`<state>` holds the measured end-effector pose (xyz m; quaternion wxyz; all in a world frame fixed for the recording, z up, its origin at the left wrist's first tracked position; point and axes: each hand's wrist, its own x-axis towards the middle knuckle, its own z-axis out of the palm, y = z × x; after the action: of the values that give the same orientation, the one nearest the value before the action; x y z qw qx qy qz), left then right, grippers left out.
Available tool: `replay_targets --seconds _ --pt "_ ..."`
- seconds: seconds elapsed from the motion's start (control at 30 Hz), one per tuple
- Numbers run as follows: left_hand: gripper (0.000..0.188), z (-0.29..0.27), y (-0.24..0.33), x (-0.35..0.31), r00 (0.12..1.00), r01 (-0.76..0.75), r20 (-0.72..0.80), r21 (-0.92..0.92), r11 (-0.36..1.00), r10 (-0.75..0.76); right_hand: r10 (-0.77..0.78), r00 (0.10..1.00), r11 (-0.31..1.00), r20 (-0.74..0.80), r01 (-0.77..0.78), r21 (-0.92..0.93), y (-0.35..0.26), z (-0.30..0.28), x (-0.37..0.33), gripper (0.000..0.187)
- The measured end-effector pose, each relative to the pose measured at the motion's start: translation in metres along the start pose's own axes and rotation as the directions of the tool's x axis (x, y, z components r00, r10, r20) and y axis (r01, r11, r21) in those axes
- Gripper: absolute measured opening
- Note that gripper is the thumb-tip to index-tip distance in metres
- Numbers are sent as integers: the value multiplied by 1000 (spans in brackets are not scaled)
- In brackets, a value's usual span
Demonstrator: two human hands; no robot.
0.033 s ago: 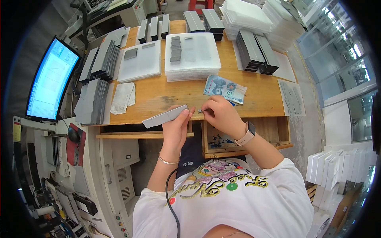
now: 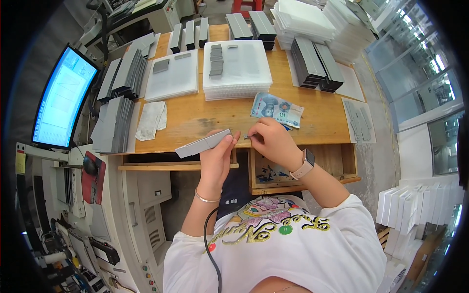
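Head view: left fisheye on my head, facing down; my shirt close at lower centre, my fingers mid-frame, worktop farther off, upper centre.

The left hand is held in a grip, thumb pointed forward, with the left forearm extended almost straight ahead. The right hand is set in a pinch, its fingers curled, with the right forearm angled inward. The hands are positioned close together without contact.
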<state>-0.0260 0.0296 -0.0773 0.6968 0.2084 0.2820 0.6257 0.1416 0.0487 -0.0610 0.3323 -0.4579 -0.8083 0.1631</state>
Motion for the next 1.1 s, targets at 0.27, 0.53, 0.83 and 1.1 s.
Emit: replay_targets --seconds 0.27,0.53,0.83,1.1 --pt "12 -4 4 -6 1000 -19 -9 3 1000 19 246 969 925 32 -245 290 8 -34 8 8" --pt "13 -6 2 3 999 -40 -15 -8 999 40 141 988 974 -57 -129 185 18 -77 80 9" --pt "12 -14 18 -5 994 -103 -39 -22 994 102 -83 995 995 -50 79 -67 67 -43 186 13" --pt "8 -16 28 -3 992 -126 -31 -32 992 125 57 998 997 25 -56 -51 86 -26 209 15"
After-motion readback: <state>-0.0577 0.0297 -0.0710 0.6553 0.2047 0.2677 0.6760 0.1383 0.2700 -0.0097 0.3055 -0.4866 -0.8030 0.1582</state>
